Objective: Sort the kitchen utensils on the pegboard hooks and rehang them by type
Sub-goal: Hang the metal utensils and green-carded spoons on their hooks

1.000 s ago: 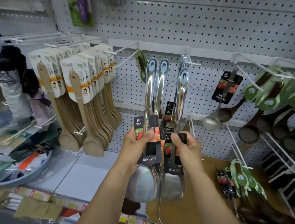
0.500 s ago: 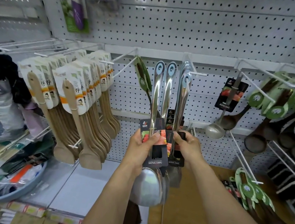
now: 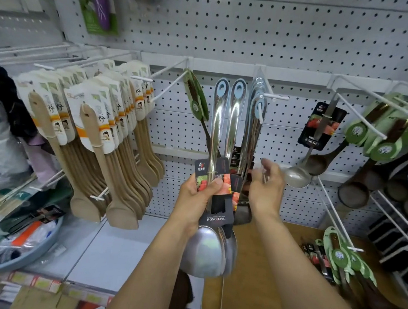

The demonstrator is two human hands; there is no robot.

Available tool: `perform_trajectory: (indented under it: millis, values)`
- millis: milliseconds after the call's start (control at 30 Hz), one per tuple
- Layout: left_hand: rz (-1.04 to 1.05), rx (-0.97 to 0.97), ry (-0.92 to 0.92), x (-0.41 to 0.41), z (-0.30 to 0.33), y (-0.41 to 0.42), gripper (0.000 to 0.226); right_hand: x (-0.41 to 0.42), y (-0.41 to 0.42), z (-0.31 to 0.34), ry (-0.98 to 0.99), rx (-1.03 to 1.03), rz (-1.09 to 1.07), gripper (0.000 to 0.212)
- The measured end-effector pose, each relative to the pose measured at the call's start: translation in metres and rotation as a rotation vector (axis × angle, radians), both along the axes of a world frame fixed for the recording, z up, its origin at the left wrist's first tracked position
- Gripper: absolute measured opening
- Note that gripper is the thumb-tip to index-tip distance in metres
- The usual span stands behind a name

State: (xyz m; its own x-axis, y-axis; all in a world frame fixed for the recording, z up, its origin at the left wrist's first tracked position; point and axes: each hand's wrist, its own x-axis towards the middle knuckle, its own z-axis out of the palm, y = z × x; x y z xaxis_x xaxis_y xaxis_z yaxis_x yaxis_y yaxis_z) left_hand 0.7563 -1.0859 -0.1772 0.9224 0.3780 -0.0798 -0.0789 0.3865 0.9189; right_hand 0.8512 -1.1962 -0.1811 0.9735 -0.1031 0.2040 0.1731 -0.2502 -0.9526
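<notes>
My left hand [image 3: 196,199] grips two steel rice spoons [image 3: 223,131] by their black label cards, handles up, bowls hanging below my wrist. Just right of them, several more steel utensils [image 3: 253,124] of the same make hang on a white pegboard hook [image 3: 270,96]. My right hand [image 3: 265,186] hovers with loose fingers beside those hung utensils and holds nothing. A green-carded dark spoon [image 3: 197,100] hangs on the hook to the left.
Wooden spatulas [image 3: 112,149] crowd the left hooks. A steel ladle [image 3: 300,170] and dark wooden ladles with green cards [image 3: 387,139] hang at right. More green-carded utensils [image 3: 343,261] lie on the wooden board [image 3: 268,276] below. A basin of clutter [image 3: 22,240] sits lower left.
My right hand has let go of the steel utensil, which now hangs on the hook, and has drawn back to the right. My left hand still holds its two spoons.
</notes>
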Motion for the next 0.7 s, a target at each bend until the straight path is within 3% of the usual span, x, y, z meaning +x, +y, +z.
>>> perform_trajectory:
  millis: [100,300,700]
  values:
    - [-0.003,0.004,-0.018,-0.001,-0.001,-0.001,0.028,-0.024,0.004,0.028,-0.169,0.127,0.077,0.015]
    - [-0.046,0.0,-0.062,-0.015,-0.004,-0.006,0.036,-0.048,0.012,0.07,0.013,0.261,0.453,0.007]
    - [0.066,-0.005,-0.127,-0.045,-0.005,-0.023,0.028,-0.073,0.005,0.058,-0.013,0.227,0.362,0.012]
